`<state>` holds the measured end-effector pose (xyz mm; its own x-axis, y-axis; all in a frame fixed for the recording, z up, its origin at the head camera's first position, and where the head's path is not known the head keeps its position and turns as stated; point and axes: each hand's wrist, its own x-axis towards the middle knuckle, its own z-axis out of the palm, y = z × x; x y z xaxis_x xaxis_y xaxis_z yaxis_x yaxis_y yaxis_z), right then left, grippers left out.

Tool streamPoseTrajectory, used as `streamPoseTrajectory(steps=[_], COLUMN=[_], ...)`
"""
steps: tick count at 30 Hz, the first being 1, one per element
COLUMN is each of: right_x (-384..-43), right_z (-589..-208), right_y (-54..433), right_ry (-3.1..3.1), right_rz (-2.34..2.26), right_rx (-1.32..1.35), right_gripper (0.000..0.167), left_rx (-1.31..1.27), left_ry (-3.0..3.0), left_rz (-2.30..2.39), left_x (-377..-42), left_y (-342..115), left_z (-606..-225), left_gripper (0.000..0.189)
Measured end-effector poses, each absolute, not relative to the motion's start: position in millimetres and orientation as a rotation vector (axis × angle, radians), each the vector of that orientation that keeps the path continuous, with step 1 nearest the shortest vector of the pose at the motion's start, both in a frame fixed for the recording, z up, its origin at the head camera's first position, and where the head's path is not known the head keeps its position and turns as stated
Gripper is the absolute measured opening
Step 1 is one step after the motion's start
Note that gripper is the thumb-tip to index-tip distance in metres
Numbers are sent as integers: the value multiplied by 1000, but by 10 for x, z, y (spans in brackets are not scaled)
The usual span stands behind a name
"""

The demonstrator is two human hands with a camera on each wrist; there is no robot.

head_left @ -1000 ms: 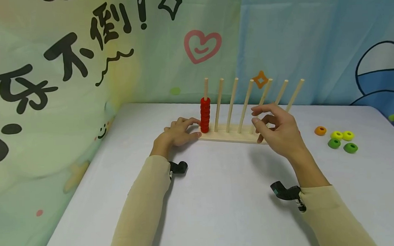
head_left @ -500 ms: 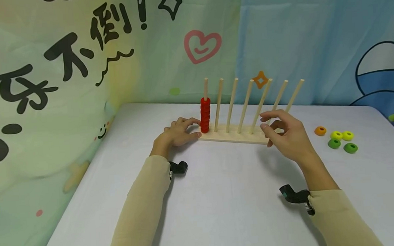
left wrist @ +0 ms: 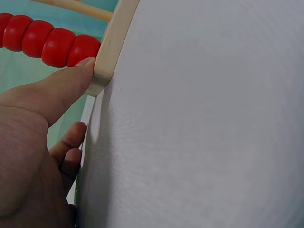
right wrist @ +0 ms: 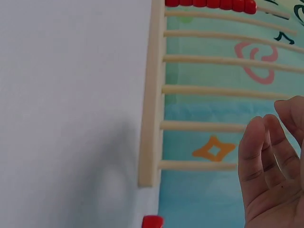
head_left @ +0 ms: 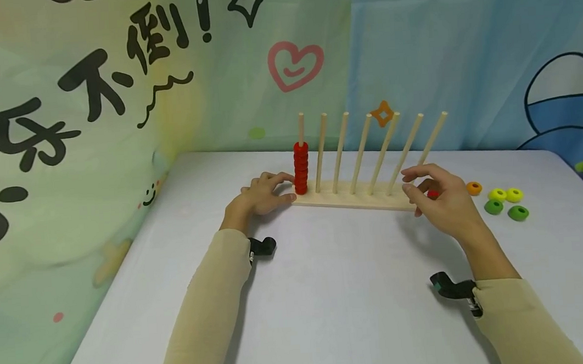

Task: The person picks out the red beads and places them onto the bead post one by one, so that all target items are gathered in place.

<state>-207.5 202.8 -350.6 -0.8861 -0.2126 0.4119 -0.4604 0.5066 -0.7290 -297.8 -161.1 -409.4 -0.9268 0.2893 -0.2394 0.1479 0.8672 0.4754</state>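
Observation:
A wooden bead stand (head_left: 354,202) with a row of upright rods stands across the middle of the table. Red beads (head_left: 300,169) are stacked on its leftmost rod; the other rods are bare. My left hand (head_left: 261,196) holds the stand's left end, its thumb (left wrist: 71,83) at the base's corner beside the lowest bead. Over the right end hovers my right hand (head_left: 443,204), thumb and fingers bent loosely, a gap between their tips and nothing held. A single red bead (head_left: 433,195), partly hidden by that hand, lies just past the base's right end.
Right of the stand lie loose beads: an orange bead (head_left: 474,188), two yellow beads (head_left: 514,194) and two green beads (head_left: 518,213). A printed cloth backdrop (head_left: 293,17) hangs behind the white table (head_left: 352,300).
My right hand has moved right along the rods toward the stand's right end, still holding nothing. The left hand stays at the left end. The head view has shifted slightly.

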Motion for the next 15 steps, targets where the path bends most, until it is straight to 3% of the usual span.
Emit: streamPoseTrajectory(steps=[15], right_x=[-2305], right_z=[-3883], right_y=[2504], right_ry=[-2523], right_rz=[1127], right_rx=[516], right_gripper=[30], left_rx=[337], left_ry=[2738], left_rz=[668], left_x=[-2980], left_y=[-1611], left_z=[-4080], left_gripper=[50])
